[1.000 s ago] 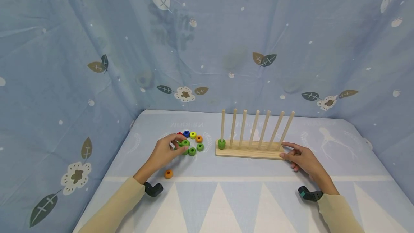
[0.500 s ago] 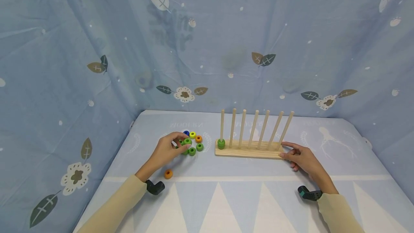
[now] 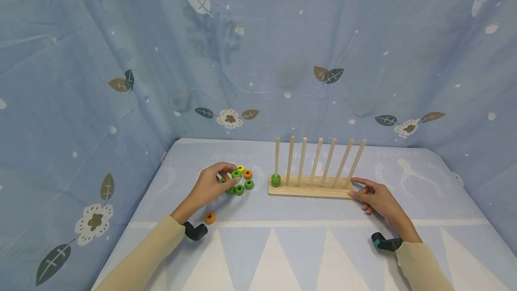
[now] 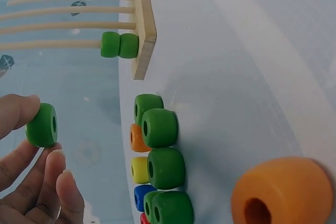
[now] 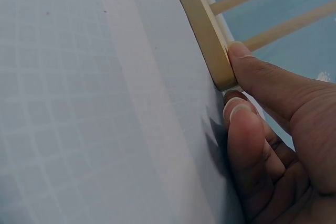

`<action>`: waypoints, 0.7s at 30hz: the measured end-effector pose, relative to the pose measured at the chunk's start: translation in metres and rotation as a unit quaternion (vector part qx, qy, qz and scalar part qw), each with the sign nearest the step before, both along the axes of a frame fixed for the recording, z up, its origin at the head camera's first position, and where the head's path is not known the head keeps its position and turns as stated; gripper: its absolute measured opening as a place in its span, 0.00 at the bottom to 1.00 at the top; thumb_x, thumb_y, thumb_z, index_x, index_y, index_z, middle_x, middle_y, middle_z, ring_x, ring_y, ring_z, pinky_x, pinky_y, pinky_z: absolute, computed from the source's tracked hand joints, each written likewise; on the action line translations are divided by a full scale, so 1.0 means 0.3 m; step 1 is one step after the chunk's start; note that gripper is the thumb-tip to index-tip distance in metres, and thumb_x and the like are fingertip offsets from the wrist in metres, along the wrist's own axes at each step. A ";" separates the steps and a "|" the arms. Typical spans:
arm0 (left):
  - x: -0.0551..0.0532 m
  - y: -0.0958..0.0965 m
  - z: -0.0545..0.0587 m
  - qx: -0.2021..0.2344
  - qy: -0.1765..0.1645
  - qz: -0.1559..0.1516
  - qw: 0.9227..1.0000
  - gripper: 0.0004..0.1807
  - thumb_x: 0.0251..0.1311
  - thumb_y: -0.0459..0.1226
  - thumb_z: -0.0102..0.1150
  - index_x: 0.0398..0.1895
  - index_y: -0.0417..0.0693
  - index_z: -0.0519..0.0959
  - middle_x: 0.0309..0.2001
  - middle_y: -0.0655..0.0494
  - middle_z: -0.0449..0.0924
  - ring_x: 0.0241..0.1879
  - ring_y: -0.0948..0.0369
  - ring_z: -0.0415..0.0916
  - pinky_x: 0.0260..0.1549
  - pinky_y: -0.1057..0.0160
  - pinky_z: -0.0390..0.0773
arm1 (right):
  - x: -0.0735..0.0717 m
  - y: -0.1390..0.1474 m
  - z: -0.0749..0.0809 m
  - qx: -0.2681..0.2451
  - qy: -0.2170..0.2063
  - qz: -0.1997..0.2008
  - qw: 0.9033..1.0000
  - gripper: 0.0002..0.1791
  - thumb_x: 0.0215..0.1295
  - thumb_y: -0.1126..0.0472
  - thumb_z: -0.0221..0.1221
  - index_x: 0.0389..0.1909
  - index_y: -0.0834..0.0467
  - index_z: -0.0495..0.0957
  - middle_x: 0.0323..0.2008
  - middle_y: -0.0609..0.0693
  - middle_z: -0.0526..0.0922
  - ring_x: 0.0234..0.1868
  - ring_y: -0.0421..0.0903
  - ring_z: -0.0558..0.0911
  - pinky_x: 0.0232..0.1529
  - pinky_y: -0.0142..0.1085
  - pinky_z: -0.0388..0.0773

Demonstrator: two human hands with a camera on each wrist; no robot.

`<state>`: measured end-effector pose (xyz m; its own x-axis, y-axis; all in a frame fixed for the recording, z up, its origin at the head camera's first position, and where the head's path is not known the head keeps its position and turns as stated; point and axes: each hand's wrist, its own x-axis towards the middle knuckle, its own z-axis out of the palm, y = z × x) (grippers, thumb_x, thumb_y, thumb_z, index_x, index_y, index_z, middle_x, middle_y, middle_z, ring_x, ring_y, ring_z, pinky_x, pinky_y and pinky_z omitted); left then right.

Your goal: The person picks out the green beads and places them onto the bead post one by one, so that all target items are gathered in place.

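My left hand pinches a green bead between thumb and fingers, raised above the other beads in the left wrist view. My right hand holds the right end of a wooden peg rack, its thumb lying on the base and the other fingers curled at the end. Two green beads are stacked on the rack's leftmost peg; the other pegs are bare. Below the left hand lie several loose green beads, with orange, yellow, blue and red ones, partly hidden.
A single orange bead lies apart, close to the left wrist. The pale patterned tabletop meets a blue leaf-print curtain at the back and sides. Each wrist wears a black device.
The left hand has lifted slightly and shifted right and away from the person, taking the green bead along. The right hand and the rack have stayed in place.
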<state>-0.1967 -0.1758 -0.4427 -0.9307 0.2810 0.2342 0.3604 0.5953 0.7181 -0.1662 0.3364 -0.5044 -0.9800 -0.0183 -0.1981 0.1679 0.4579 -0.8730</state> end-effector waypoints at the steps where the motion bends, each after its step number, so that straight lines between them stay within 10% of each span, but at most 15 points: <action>1: 0.000 0.002 0.002 0.002 0.002 -0.001 1.000 0.19 0.63 0.44 0.73 0.55 0.51 0.83 0.42 0.61 0.83 0.35 0.62 0.77 0.32 0.63 0.78 | 0.000 -0.002 0.000 0.000 0.000 0.000 1.000 0.43 0.66 0.47 0.70 0.76 0.59 0.66 0.34 0.56 0.76 0.22 0.43 0.76 0.23 0.37 0.80; 21: -0.017 0.053 0.040 0.027 0.007 -0.023 0.999 0.16 0.65 0.43 0.72 0.54 0.55 0.83 0.41 0.63 0.83 0.37 0.61 0.78 0.28 0.61 0.76 | -0.001 -0.002 -0.001 0.001 -0.004 -0.004 1.000 0.42 0.66 0.48 0.70 0.75 0.59 0.66 0.34 0.56 0.76 0.22 0.43 0.75 0.23 0.37 0.79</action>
<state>-0.2016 -0.1598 -0.4308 -0.9139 0.3095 0.2628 0.3962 0.5381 0.7440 -0.1665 0.3356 -0.5049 -0.9787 -0.0106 -0.2050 0.1775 0.4576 -0.8713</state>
